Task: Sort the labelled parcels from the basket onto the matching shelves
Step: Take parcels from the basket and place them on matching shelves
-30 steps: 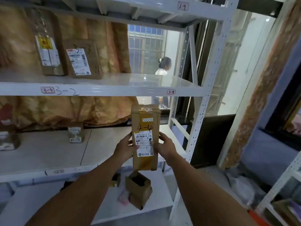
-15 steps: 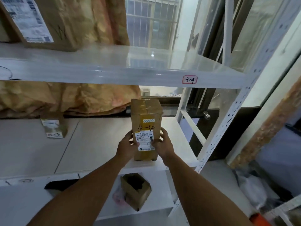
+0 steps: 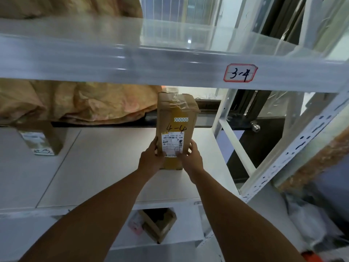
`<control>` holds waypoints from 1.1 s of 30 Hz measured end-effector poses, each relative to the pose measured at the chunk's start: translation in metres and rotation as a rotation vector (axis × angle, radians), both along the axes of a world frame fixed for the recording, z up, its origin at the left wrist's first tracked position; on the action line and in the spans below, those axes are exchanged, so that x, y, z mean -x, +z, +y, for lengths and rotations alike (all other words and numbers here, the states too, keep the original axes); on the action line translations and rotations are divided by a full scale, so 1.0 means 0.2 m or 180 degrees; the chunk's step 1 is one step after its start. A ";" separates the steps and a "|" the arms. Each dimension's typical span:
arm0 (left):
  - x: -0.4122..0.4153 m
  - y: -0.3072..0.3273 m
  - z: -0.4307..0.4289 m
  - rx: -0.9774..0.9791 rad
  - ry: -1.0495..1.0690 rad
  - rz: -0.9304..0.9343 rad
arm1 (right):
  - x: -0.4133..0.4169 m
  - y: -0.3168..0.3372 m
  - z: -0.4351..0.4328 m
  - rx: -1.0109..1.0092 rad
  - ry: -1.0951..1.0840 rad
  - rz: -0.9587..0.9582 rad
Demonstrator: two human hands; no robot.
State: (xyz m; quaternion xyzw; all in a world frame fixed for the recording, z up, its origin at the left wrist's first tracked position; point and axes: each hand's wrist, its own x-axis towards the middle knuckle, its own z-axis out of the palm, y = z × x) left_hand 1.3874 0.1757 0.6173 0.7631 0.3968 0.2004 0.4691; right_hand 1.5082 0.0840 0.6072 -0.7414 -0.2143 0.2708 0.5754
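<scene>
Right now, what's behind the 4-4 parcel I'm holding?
Behind the 4-4 parcel a dark ledge runs along the back of the shelf, with crumpled tan sheeting to its left. The parcel itself hides whatever lies directly behind it.

Backlit from window (image 3: 188, 10), glare on upper shelf (image 3: 170, 59), blurred, edges bowed

"4-4" is handwritten in black marker on the front face of the brown parcel (image 3: 175, 118). Below it a white printed shipping label (image 3: 172, 145) with barcodes is affixed; its small print cannot be read. A red-bordered tag (image 3: 240, 72) marked "3-4" is fixed to the front edge of the upper shelf (image 3: 132, 63). The label on the small box (image 3: 40, 142) at left is illegible.
</scene>
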 end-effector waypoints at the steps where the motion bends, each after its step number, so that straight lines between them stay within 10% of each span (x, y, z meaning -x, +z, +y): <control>1: -0.02 -0.01 0.01 -0.0024 0.0019 -0.0003 | -0.02 0.00 0.02 0.0004 0.0019 -0.0019; 22: -0.16 -0.04 0.13 0.0204 0.0288 -0.0073 | -0.14 0.00 0.15 0.0189 0.0082 0.0167; 33: 0.12 0.09 0.01 -0.0587 -0.0170 0.1317 | 0.08 0.09 -0.06 0.1922 0.0703 -0.1247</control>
